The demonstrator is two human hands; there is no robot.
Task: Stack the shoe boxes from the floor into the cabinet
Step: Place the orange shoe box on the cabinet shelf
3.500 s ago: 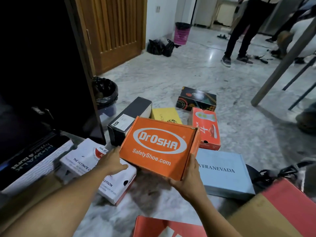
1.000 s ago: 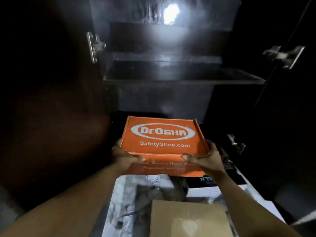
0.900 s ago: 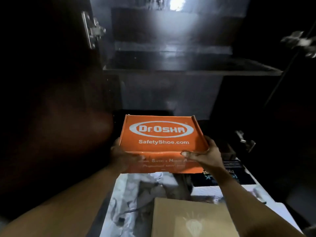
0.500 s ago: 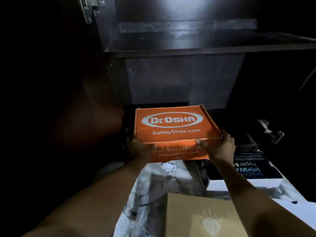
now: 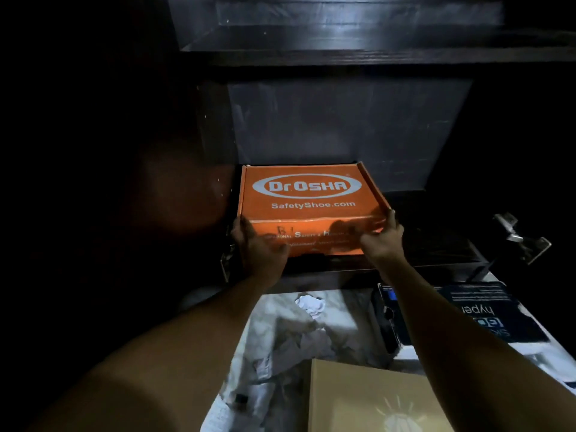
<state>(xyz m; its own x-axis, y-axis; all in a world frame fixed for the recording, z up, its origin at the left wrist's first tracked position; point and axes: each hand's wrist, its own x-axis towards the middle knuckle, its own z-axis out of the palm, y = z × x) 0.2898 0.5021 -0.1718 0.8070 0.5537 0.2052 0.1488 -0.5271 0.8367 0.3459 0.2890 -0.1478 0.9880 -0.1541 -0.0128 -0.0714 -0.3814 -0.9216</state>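
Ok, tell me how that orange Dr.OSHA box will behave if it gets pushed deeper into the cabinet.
The orange box is probably stiff: its cardboard edges look straight where the left hand and right hand grip its front corners. Being flat and wide, it should slide rather than tip or roll. Its weight cannot be told.

I count three boxes: one orange cardboard shoe box [image 5: 307, 194] printed Dr.OSHA, one dark blue shoe box [image 5: 486, 313] lettered hyper, and one plain brown cardboard box [image 5: 358, 397] with a pale light-bulb drawing. There is one dark wooden cabinet [image 5: 343, 129], with one shelf board [image 5: 343, 54] across it and one silver metal hinge [image 5: 517, 236] that I can make out. Two hands of mine show, my left hand [image 5: 258, 247] and my right hand [image 5: 385, 236], plus one crumpled white paper scrap [image 5: 310, 305].
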